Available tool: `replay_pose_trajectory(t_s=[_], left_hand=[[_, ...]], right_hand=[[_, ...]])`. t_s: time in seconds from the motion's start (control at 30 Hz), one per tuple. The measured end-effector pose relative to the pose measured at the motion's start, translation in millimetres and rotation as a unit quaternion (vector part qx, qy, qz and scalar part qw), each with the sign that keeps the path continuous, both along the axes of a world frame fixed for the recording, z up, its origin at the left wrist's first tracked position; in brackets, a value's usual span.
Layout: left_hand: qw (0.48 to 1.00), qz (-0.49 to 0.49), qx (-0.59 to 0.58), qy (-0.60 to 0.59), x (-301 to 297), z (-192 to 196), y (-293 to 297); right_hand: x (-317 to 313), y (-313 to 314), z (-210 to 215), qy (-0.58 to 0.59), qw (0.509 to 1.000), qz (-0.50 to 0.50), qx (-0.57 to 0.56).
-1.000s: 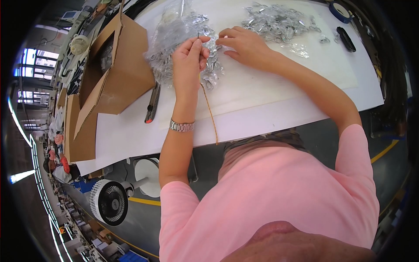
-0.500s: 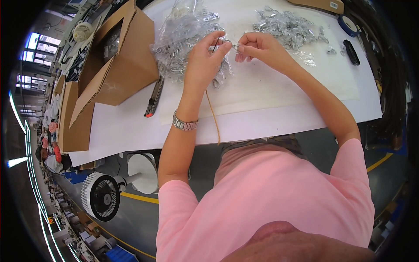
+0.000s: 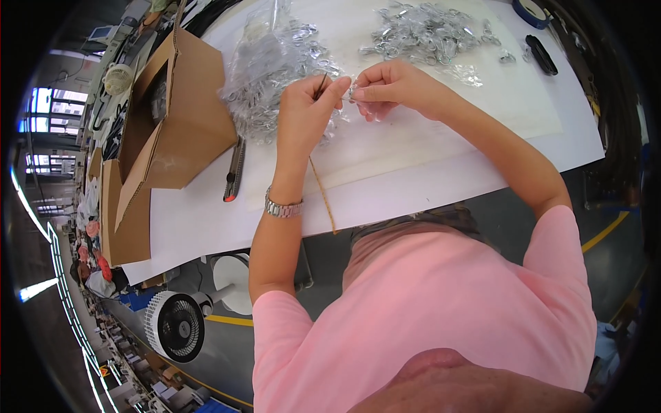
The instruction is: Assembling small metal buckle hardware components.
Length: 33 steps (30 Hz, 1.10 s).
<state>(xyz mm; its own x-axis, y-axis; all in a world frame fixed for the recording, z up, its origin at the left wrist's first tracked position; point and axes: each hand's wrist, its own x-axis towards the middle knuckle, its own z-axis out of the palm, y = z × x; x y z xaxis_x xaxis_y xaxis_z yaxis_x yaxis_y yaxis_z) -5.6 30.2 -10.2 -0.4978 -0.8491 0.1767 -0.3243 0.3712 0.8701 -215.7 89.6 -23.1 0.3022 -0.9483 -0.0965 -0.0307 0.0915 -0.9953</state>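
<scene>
My left hand [image 3: 303, 110] is closed, with a thin dark pointed object [image 3: 321, 87] sticking up between thumb and fingers; its kind is unclear. My right hand [image 3: 389, 89] pinches a small silver metal piece [image 3: 350, 95], and the left thumb tip meets it there. The fingers hide most of that piece. Behind my left hand lies a heap of silver metal clasps in clear plastic bags [image 3: 258, 86]. Beyond my right hand spreads a second pile of bagged silver clasps [image 3: 430, 34].
An open cardboard box [image 3: 200, 117] stands at the left, beside a box cutter [image 3: 235, 172]. A tan cord [image 3: 322, 193] reaches the table's near edge. At far right are a blue tape roll [image 3: 531, 12] and a black elongated object [image 3: 542, 55]. A fan [image 3: 180, 329] stands below.
Both hands have shifted a little nearer and left in the picture, along with a slight turn of the view. The silver piece between them is now more covered by the fingers.
</scene>
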Motion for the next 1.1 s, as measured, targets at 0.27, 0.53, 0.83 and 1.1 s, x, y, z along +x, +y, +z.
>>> replay_pose_trajectory(t_s=[0.27,0.53,0.83,1.1], left_hand=[[0.987,-0.011,-0.158,-0.015,-5.8,0.2,9.5],[0.992,0.014,0.031,0.125,-1.0,-1.0,-0.9],[0.942,-0.094,0.244,0.209,-15.8,-12.7,9.5],[0.912,-0.143,0.320,0.213,-13.8,-9.8,9.7]], right_hand=[[-3.1,-2.0,-0.2,-0.083,0.990,0.021,0.109],[-5.7,-4.9,-1.1,-0.121,0.989,-0.055,0.063],[10.7,-3.2,-10.6,-0.185,0.978,-0.097,0.022],[4.8,-3.9,-6.9,-0.137,0.986,-0.097,-0.007]])
